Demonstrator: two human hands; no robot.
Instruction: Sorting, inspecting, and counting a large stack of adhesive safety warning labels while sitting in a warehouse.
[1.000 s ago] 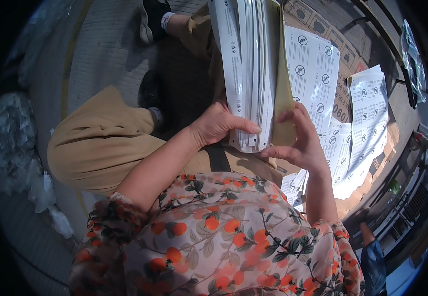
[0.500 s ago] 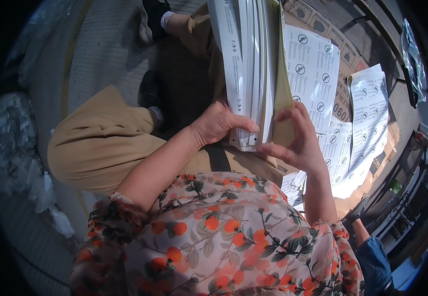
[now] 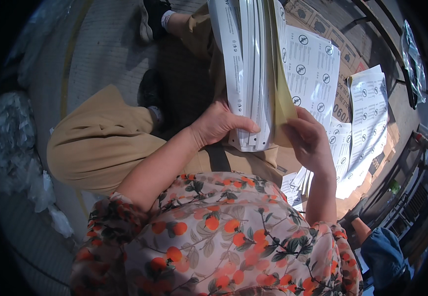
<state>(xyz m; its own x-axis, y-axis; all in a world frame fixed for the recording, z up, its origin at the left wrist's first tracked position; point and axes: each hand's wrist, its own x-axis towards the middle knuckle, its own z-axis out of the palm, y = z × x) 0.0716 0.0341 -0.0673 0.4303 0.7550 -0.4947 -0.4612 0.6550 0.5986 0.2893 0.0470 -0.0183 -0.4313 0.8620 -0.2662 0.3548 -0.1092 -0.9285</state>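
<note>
On my lap lies a thick stack of white printed sheets (image 3: pixel 249 74), its long side running away from me. My left hand (image 3: pixel 219 122) is closed round the near left corner of the stack, with the thumb pressed on top. The outermost sheet on the right, a yellow-backed sheet (image 3: pixel 284 101), bends away from the stack. Its near end is pinched in my right hand (image 3: pixel 311 138), whose fingertips are partly hidden and a little blurred.
Printed white sheets (image 3: pixel 312 69) with round symbols lie on cardboard (image 3: pixel 343 101) to the right, and a curled pile of sheets (image 3: pixel 369 118) is beyond them. Clear plastic bags (image 3: pixel 14 133) are heaped at the far left. Another person's leg in blue (image 3: pixel 384 256) shows at lower right.
My right hand's fingers have closed on the yellow-backed sheet and moved it slightly right, away from the stack. My left hand has stayed in place. The other person's blue-clad leg has shifted.
</note>
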